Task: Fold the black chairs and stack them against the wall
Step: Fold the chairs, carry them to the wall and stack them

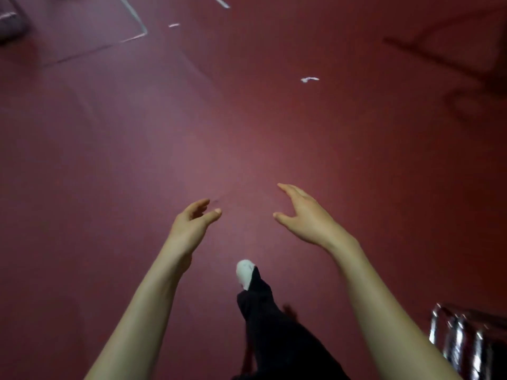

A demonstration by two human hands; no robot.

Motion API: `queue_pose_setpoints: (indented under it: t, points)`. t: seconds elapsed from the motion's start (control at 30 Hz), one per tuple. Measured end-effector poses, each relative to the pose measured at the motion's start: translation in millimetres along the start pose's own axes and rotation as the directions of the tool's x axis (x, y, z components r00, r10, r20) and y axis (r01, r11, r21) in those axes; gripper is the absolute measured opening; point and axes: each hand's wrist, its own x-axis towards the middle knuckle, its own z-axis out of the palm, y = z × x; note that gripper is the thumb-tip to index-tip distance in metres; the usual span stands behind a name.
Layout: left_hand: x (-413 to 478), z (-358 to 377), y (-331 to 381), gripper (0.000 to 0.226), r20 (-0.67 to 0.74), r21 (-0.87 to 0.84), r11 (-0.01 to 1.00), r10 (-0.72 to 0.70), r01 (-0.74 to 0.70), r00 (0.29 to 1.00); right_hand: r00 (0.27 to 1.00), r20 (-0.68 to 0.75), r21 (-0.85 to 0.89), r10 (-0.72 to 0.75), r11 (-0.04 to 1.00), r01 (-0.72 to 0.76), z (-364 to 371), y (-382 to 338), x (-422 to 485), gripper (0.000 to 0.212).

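Both my arms reach forward over a dark red floor [192, 127]. My left hand [192, 219] is empty, its fingers relaxed and slightly bent. My right hand [304, 212] is empty too, with fingers stretched forward and the thumb spread. At the bottom right corner stand shiny chrome chair legs [466, 344], part of a stack of chairs that is mostly cut off by the frame. A faint dark chair shape [477, 58] shows blurred at the far upper right. Neither hand touches a chair.
My leg in black trousers with a white sock [245, 272] steps forward between my arms. Small white scraps [309, 79] lie on the floor ahead. A dark mat with a pale edge [137, 26] lies at the upper left.
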Motion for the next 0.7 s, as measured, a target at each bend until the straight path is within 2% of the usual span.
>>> queue_pose_setpoints:
  t: [0.27,0.43,0.7]
  points:
    - [157,-108,87,0.036,-0.194,-0.096,0.995,-0.053,0.035,0.980,0.963,0.158,-0.105,-0.218,0.966,0.236,-28,-110,240,0.061]
    - [252,-190,117,0.033,-0.362,-0.217,0.976,-0.094,0.015,0.928,0.924,0.209,-0.111,-0.319,0.932,0.346,-20,-188,372,0.059]
    - [443,-342,172,0.033,-0.454,-0.297,0.955,-0.122,-0.021,0.883,0.882,0.269,-0.145,-0.387,0.889,0.435,22,-335,606,0.063]
